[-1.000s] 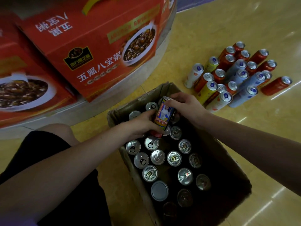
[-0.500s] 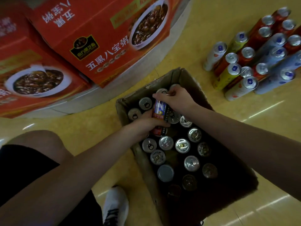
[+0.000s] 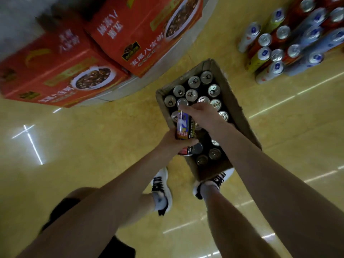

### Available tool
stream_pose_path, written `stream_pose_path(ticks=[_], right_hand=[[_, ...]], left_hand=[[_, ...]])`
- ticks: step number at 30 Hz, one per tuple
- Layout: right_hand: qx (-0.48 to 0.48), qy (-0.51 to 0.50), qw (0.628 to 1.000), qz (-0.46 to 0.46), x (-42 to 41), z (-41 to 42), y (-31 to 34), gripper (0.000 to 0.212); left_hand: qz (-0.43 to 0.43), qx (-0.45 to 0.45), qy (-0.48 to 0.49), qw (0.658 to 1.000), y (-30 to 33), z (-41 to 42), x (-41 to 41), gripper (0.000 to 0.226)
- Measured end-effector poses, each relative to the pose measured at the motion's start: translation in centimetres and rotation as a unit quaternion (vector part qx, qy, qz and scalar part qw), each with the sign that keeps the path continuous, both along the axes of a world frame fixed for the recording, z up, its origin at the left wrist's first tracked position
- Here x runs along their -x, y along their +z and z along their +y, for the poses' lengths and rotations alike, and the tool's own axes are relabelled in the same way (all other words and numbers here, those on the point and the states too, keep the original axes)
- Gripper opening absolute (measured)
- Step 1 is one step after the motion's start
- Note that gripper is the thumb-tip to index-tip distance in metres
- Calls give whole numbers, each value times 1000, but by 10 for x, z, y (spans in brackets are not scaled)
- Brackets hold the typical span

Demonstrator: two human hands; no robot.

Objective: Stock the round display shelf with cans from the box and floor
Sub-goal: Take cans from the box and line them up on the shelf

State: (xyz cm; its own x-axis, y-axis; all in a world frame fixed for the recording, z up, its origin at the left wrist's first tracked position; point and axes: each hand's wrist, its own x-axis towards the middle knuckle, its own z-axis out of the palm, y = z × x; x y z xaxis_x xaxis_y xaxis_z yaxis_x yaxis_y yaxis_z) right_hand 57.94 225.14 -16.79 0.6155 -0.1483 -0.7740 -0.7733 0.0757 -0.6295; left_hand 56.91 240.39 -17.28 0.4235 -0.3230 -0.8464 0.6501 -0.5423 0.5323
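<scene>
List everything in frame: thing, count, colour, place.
held cans: what looks like two stacked, blue and orange label, above the box
cardboard box: one, brown, floor centre
cans in box: over a dozen, silver tops, upright
floor cans: a cluster, red, blue, yellow, white, upper right
red cartons: two, on the round shelf, upper left
round shelf: one, grey edge
shoes: two, white
left hand: grips lower can
right hand: grips upper can

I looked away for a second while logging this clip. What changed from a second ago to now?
The person has stood up, so the shoes now show. The left hand and right hand have lifted the stacked cans out of the cardboard box. Unchanged: both hands still grip the stack, and the floor cans and red cartons stay put.
</scene>
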Motion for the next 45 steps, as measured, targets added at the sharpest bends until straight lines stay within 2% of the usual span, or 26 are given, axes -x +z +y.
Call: stream_pose_path(ticks=[2, 5, 7, 8, 9, 11, 13, 17, 20, 22, 24, 26, 28, 31, 33, 35, 36, 40, 45], right_hand=[[-49, -44, 998, 22, 2, -1, 51, 49], [-96, -99, 990, 7, 5, -5, 151, 36], [-88, -133, 987, -8, 4, -6, 228, 28], [-72, -138, 988, -21, 2, -7, 268, 30], [-46, -130, 990, -34, -1, -8, 302, 39], [4, -103, 993, -62, -8, -10, 372, 52], [37, -81, 991, -97, -19, -9, 451, 43], [74, -64, 976, -192, -34, 1, 592, 9], [105, -33, 957, -269, -50, 18, 680, 8], [125, -18, 942, -312, -63, 33, 732, 8], [145, -6, 923, -356, -77, 50, 777, 16], [162, 10, 904, -396, -92, 70, 817, 22], [163, 27, 887, -432, -108, 91, 850, 19], [147, 36, 858, -491, -130, 123, 891, 25], [132, 38, 847, -514, -146, 141, 905, 42], [129, 45, 842, -522, -162, 161, 909, 69], [127, 49, 841, -524, -170, 171, 907, 74], [94, 73, 844, -524, -201, 212, 883, 61], [78, 99, 859, -497, -251, 251, 830, 59]], left_hand=[[16, 0, -7, 1000, 51, 1, -3, 44], [15, 27, -29, 999, 150, 0, -14, 37], [-13, 45, -53, 998, 225, -3, -23, 46], [-32, 54, -67, 996, 261, -6, -29, 54], [-52, 64, -82, 993, 296, -7, -35, 60], [-95, 81, -118, 985, 366, -7, -47, 55], [-133, 103, -136, 976, 431, -5, -61, 51], [-204, 163, -151, 954, 543, 2, -91, 49], [-280, 188, -127, 933, 617, 9, -115, 43], [-331, 208, -102, 915, 659, 18, -132, 48], [-361, 240, -90, 897, 699, 30, -146, 56], [-390, 272, -67, 877, 739, 47, -161, 54], [-429, 280, -25, 858, 776, 66, -175, 56], [-487, 283, 46, 825, 818, 97, -194, 75], [-498, 285, 83, 815, 834, 118, -204, 76], [-501, 289, 109, 808, 844, 137, -213, 74], [-504, 288, 122, 805, 845, 147, -217, 75], [-522, 262, 177, 792, 828, 190, -242, 92], [-513, 215, 197, 807, 786, 224, -281, 77]])
